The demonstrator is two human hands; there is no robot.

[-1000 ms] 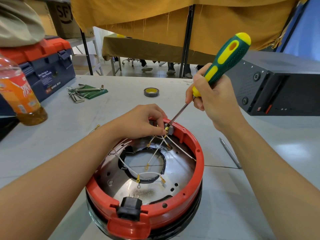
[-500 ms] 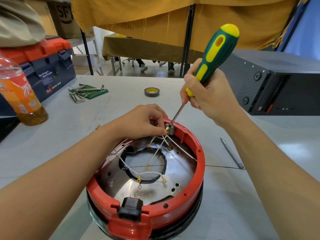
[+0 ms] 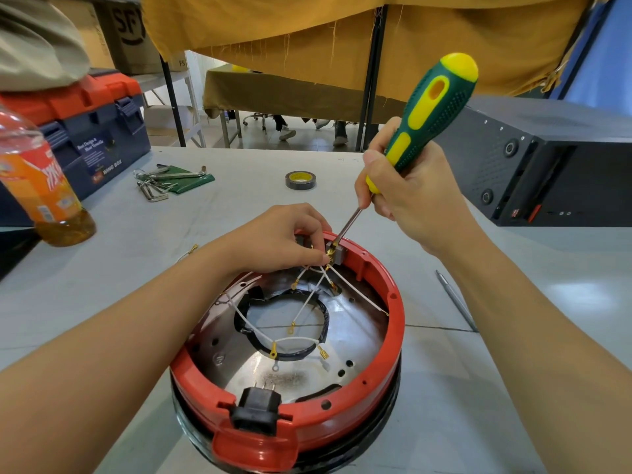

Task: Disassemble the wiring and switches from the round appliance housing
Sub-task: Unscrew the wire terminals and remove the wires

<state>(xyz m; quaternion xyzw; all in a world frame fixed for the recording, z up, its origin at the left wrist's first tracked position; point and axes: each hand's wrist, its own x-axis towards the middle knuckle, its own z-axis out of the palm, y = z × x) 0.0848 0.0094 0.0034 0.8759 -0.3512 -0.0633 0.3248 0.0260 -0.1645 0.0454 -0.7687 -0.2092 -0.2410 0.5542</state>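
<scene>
Grey tabletop [image 3: 444, 388] carries your housing [image 3: 393, 323] at lower centre. Your left hand [image 3: 273, 237] pinches the wires [image 3: 307, 311] by the switch [image 3: 337, 251], steadying it while your right hand [image 3: 410, 196] grips the screwdriver [image 3: 431, 107], tip there.

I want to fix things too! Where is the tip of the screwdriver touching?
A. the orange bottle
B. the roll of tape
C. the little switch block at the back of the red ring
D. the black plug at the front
C: the screwdriver, held by the right hand, has its tip on the switch block at the housing's far rim.
</scene>
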